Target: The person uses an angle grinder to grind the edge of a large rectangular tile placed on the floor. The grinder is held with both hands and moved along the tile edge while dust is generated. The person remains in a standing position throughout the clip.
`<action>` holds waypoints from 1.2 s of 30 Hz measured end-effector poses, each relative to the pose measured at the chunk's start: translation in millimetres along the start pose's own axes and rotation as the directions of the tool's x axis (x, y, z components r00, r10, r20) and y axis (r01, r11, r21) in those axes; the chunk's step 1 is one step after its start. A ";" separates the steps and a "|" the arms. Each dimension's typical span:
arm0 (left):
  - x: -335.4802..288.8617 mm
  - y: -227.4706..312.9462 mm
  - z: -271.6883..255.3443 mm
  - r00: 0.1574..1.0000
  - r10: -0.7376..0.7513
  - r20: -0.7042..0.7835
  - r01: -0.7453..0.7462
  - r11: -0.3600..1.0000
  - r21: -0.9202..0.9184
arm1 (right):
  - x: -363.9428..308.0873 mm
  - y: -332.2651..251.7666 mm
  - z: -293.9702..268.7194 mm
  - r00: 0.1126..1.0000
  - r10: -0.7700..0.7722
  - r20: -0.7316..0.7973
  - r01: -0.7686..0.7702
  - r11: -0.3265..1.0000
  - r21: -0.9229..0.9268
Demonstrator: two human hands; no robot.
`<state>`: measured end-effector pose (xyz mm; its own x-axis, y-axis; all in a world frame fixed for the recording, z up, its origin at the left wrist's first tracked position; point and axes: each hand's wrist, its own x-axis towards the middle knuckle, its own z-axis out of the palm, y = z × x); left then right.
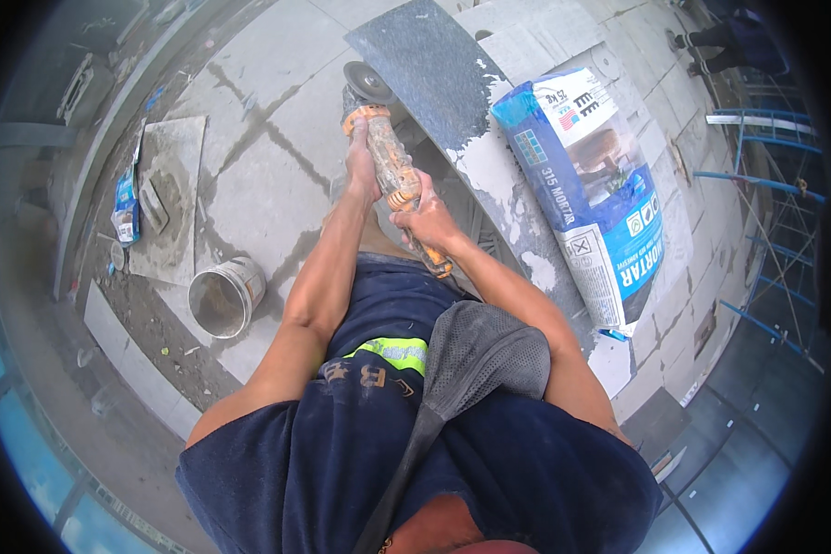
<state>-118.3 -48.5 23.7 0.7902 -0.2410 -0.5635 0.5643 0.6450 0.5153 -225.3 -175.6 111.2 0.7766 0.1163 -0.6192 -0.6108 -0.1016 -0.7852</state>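
Note:
An orange angle grinder (392,166), caked with grey dust, is held in both hands in front of my waist. Its round cutting disc (369,83) points away from me at the far end. My left hand (362,164) is closed round the front of the body, just behind the head. Further back, my right hand (429,220) wraps the rear part near the grip. Right of the disc lies a long dark grey slab (434,69), its surface partly covered with pale, patchy residue; the disc appears close to its left edge, though I cannot tell whether they touch.
A blue and white mortar bag (586,194) lies on the slab's right side. To the left are a dirty bucket (226,297), a dusty board (171,198) with a trowel-like tool, and a small blue bag (126,208). Blue scaffolding (766,185) and a person's legs (716,46) appear at right.

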 end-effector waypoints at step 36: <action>-23.6 -31.6 -3.7 1.000 -0.022 0.004 0.022 1.000 -0.017 | -29.9 23.4 -8.1 1.000 -0.009 -0.009 0.009 0.999 -0.052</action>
<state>-155.7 -60.5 18.3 0.7784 -0.2582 -0.5722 0.5776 0.6516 0.4917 -261.5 -189.5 111.5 0.7836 0.1080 -0.6118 -0.5951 -0.1519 -0.7891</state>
